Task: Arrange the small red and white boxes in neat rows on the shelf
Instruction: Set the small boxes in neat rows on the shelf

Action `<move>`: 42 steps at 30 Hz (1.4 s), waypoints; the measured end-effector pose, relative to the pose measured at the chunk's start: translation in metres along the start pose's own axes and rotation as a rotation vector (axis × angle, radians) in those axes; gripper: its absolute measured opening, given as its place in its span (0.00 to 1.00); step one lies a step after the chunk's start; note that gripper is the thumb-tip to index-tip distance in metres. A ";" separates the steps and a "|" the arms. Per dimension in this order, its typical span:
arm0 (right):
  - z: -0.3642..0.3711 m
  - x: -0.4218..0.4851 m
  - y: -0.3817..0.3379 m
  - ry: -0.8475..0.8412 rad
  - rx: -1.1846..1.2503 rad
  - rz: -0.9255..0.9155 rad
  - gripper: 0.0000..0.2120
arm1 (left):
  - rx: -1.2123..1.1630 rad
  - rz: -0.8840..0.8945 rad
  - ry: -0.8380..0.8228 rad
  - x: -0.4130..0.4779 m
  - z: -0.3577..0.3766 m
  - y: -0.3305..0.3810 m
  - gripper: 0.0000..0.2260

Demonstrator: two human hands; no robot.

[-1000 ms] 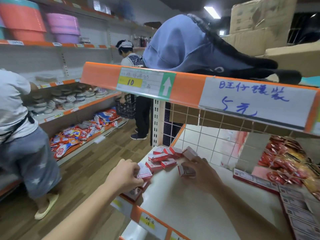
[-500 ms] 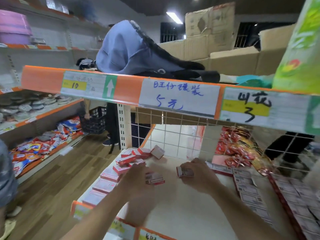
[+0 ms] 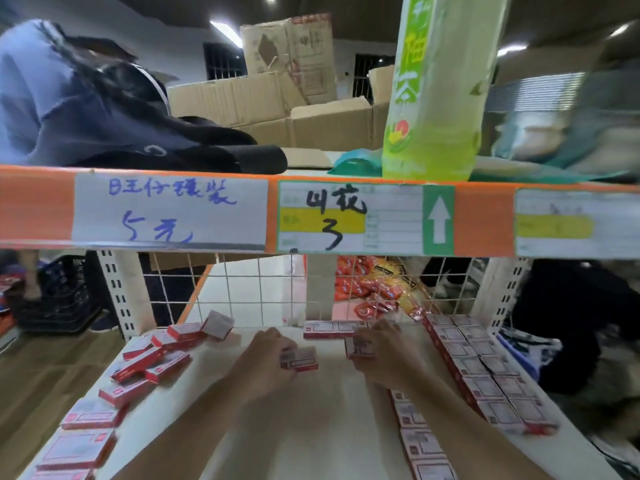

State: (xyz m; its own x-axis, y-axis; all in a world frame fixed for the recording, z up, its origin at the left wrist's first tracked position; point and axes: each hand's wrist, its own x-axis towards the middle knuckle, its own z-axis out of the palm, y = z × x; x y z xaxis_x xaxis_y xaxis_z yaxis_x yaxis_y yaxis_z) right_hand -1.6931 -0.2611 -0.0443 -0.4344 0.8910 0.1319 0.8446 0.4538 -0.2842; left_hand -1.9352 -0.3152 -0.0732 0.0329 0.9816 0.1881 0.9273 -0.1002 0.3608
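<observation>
Your left hand (image 3: 266, 358) is closed round a red and white box (image 3: 300, 359), gripping it by its near end so the printed face looks up and the far end is free to go down first. Your right hand (image 3: 381, 356) pinches a second box (image 3: 358, 348) close by, fingers curled round it. Both boxes sit low over the middle of the shelf (image 3: 311, 431), and I cannot tell whether either touches it. The neat rows (image 3: 485, 372) run front to back along the right side, box touching box. A short back row (image 3: 330, 330) lies at the foot of the wire grid (image 3: 259, 289), which probably serves as a stop to square the boxes against. The loose boxes (image 3: 152, 362) on the left lie scattered at odd angles, some overlapping and one tipped up near the back, so much of the job looks unfinished. Holding one box in each hand lets you lay two at a time, and my guess is they belong in the gap between the back row and the right-hand rows. Mind the edges, because a box nudged against the finished rows could knock them out of line.
</observation>
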 end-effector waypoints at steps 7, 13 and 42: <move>0.016 0.010 -0.017 0.043 -0.040 0.079 0.19 | -0.101 0.019 0.066 0.030 0.011 0.002 0.13; 0.029 0.021 -0.015 0.040 -0.059 0.096 0.17 | -0.170 0.037 0.097 0.037 0.021 0.003 0.11; 0.012 0.035 -0.013 0.008 -0.106 0.074 0.18 | -0.153 -0.016 0.062 0.028 0.020 0.013 0.18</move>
State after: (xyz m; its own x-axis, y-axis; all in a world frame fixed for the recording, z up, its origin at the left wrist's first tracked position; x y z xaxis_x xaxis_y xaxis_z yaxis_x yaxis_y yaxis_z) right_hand -1.7230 -0.2355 -0.0476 -0.3671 0.9221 0.1224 0.9029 0.3849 -0.1913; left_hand -1.9151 -0.2856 -0.0815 -0.0091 0.9719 0.2352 0.8596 -0.1125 0.4984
